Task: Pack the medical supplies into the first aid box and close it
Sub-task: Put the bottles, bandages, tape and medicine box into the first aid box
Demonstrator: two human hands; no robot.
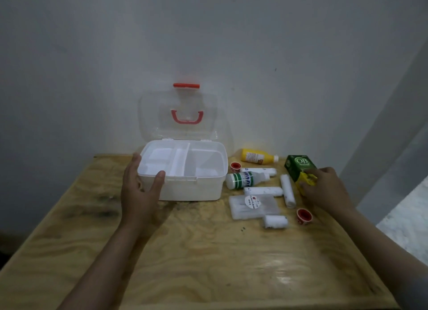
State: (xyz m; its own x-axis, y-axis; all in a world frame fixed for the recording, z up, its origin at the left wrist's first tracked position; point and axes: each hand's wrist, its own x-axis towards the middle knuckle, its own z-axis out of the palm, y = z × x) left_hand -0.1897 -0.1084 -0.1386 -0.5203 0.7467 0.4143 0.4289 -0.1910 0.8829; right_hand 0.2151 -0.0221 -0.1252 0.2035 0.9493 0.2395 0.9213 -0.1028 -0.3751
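The white first aid box [196,189] stands open on the wooden table, its clear lid [152,115] with red handle leaning back against the wall. An empty white tray sits inside. My left hand [139,189] is open against the box's front left corner, thumb at the rim. My right hand [324,189] grips the green and yellow carton [298,166] at the table's right. Between them lie a yellow bottle [254,156], a white bottle with green stripes [245,180], several bandage rolls [287,190], a flat clear packet [253,206] and two red tape rolls [304,216].
The wooden table [196,258] stands against a grey wall. Its right edge runs close behind my right hand, with floor below. Bare wood lies in front of the box and supplies.
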